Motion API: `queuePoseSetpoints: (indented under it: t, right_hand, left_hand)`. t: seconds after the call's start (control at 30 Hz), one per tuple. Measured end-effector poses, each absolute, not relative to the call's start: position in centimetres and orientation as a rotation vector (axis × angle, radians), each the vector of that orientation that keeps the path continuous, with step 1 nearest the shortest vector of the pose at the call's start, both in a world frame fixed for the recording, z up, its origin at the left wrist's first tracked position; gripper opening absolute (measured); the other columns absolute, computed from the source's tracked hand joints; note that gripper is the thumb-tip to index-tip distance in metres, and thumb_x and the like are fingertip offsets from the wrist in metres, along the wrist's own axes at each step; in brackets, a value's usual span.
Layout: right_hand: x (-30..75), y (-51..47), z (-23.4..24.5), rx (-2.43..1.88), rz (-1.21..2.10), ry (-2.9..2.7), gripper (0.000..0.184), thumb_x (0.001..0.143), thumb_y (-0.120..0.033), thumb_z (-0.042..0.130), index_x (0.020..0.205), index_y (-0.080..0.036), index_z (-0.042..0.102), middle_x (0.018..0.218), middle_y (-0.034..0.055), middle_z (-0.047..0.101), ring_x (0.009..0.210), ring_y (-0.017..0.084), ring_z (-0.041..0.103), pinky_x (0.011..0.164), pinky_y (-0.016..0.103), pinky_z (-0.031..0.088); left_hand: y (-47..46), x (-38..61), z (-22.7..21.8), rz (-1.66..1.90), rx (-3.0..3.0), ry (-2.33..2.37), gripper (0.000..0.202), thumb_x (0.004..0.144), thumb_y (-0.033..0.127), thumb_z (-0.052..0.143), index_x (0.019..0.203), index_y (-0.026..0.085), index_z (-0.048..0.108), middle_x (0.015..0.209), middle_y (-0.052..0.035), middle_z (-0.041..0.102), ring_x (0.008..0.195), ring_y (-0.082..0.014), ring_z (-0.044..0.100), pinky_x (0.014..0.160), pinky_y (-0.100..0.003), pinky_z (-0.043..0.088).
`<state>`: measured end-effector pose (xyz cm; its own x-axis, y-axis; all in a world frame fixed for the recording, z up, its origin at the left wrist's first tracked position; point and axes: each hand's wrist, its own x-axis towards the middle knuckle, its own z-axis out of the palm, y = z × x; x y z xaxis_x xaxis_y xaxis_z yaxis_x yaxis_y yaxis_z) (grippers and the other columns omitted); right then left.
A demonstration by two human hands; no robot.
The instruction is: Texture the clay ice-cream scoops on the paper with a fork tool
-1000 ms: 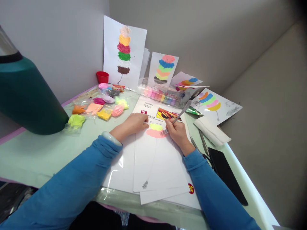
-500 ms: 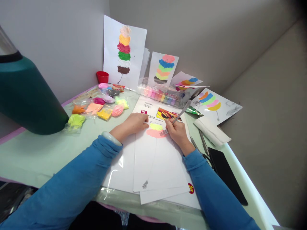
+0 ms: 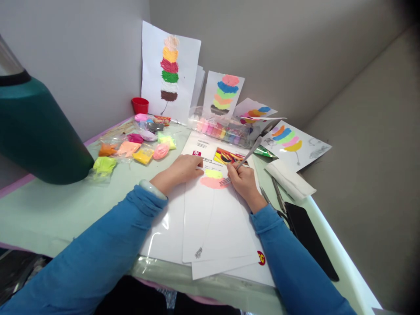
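My right hand [image 3: 244,178] grips a metal fork [image 3: 250,154], its handle slanting up to the right. The tines touch the right edge of a flat salmon-pink clay patch [image 3: 211,183]. Above that patch lies a yellow clay patch [image 3: 214,173]. Both sit on a white sheet of paper [image 3: 219,227], which bears a thin pencil line and a small dark scribble near its bottom. My left hand [image 3: 187,168] rests on the paper's upper left, fingers lying over it with the thumb beside the yellow clay; it holds nothing that I can see.
Several bags of coloured clay [image 3: 134,146] lie left, near a green bottle [image 3: 42,127] and red cup [image 3: 140,105]. Layered clay pictures [image 3: 187,72] lean at the back behind a clear box [image 3: 223,129]. Tissue [image 3: 291,178], scissors [image 3: 285,218] and a black phone [image 3: 310,238] lie right.
Almost nothing differs. The fork and my right hand have shifted very slightly at the pink clay's right edge; my left hand stays in place.
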<state>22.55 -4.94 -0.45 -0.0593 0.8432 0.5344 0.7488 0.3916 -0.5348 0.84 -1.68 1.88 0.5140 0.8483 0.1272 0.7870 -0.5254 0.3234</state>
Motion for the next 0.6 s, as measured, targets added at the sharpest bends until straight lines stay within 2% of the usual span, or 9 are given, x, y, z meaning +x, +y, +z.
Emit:
queuePoseSetpoints:
  t: [0.6]
  right_hand:
    - [22.6,-4.79,-0.67,-1.344,0.177,-1.806,0.039,0.086,-0.038,0.045,0.052,-0.02,0.049,0.049,-0.001,0.051,0.05,0.012,0.051,0.054,0.024,0.038]
  left_hand:
    - [-1.46,0.84,1.63,0.407,2.541,1.4,0.019,0.074,0.029,0.048,0.084,0.02,0.061,0.085,-0.0047,0.068,0.076,-0.0199,0.059,0.063,-0.029,0.037]
